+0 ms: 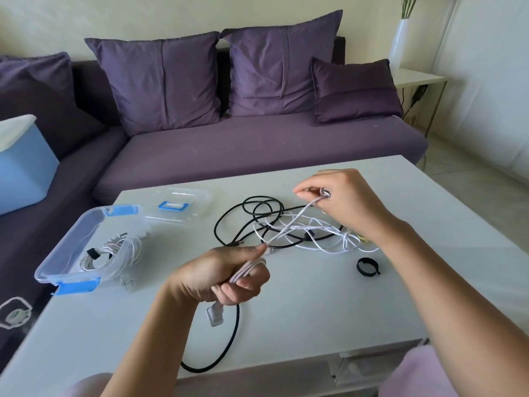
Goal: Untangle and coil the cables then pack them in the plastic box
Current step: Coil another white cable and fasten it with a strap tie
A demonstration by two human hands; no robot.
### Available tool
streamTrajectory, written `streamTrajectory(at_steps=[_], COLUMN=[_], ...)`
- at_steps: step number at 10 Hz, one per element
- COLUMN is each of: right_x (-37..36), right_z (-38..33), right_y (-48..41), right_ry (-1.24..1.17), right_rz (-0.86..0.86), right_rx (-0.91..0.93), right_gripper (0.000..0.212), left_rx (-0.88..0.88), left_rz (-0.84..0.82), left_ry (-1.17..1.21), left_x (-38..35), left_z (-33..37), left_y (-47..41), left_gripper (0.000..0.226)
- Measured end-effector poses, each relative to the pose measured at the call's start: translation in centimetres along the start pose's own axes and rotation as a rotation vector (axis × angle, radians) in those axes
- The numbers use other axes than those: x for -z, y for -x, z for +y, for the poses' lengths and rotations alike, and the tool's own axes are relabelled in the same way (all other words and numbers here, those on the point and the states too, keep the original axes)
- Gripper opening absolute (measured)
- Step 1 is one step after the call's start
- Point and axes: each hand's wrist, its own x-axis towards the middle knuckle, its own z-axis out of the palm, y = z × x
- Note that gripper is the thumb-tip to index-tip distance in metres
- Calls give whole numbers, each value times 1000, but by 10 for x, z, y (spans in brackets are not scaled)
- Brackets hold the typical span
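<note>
My left hand (221, 275) grips a bundle of white braided cable (289, 226), whose plug hangs below my fist. The cable's loops stretch up and right to my right hand (340, 200), which pinches their far end above the table. Under them lies a tangle of black cable (252, 213) and thin white cable (323, 239). A clear plastic box (61, 253) with blue clips stands at the table's left edge. It holds a coiled white cable (108, 253) bound with a black strap.
The box's clear lid (177, 207) with a blue handle lies behind the box. A black strap loop (367, 266) lies right of the tangle. The white table (315, 305) fronts a purple sofa (257, 150); a blue bin (23, 167) sits on it at left.
</note>
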Motion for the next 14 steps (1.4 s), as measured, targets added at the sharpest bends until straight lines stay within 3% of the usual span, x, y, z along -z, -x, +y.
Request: streamTrajectory(at_steps=[1,2,3,4,5,6,7,8,9,11,12,13,14], right_x=[6,0,-15,-25,-38,-48,-58,-59,-62,-56,-49,-30,-10], right_z=[-1,-2,-5,-8,-13,-22,-31,-34,-35,-33,-33,-29,-14], right_y=[-1,1,6,9,16,21,25,25,25,20,17,8,-1], right_ry=[-258,-419,-590,-651,-708,-781,-1022,-1089,-990,-796,-694,-650,-705], right_rz=[-213,-363,-514,-631,-826,-892,-954,-932,-807,-729,-693,-542,-314], right_rx=[-104,-156,-266,-298,-235,-200,-206,-264,-296,-284,-305,-360,-460], right_gripper=[3,4,7,10,19,25,39,44,20,24,25,28,28], left_rx=[-305,-536,-733,-759,-797,-874,-919,-882,-737,-479,-471,-455,-337], left_rz=[-325,-288,-94,7,147,317,851,1082,1244,1316,1401,1557,1564], left_ry=[406,582,741,855,971,925,481,136,-268,-587,-746,-1124,-1167], left_x=[5,6,11,16,22,21,16,10,6,9,7,19,31], left_z=[0,3,6,7,6,9,13,14,8,-4,-6,-9,-9], left_y=[8,16,24,27,28,23,12,5,-4,-14,-18,-10,1], left_gripper=[42,39,32,29,24,22,23,22,26,20,17,21,29])
